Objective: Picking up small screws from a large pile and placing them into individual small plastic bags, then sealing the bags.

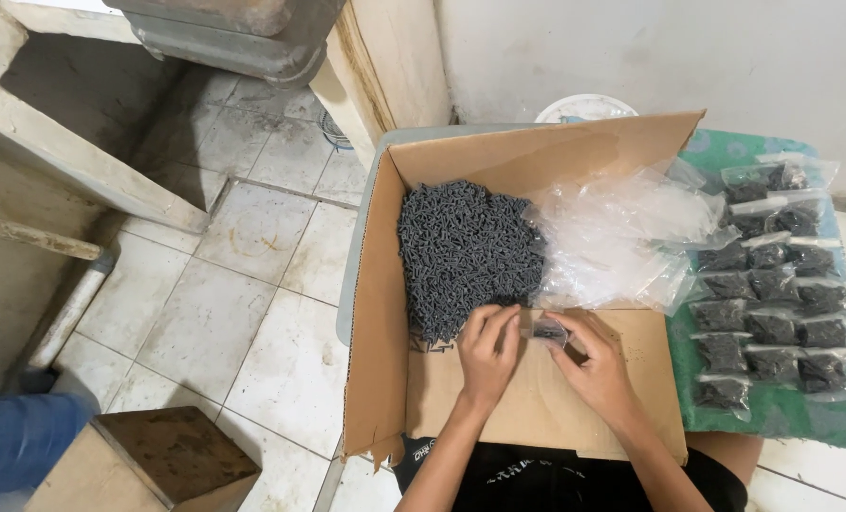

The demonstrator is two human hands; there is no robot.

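Clear bag (548, 331) between both hands' grips

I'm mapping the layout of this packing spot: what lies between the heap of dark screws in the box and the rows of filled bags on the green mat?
In the head view, a pile of empty clear plastic bags lies between the heap of dark screws and the filled bags.

screw pile (466, 251) ahead, box walls (371, 313) flanking
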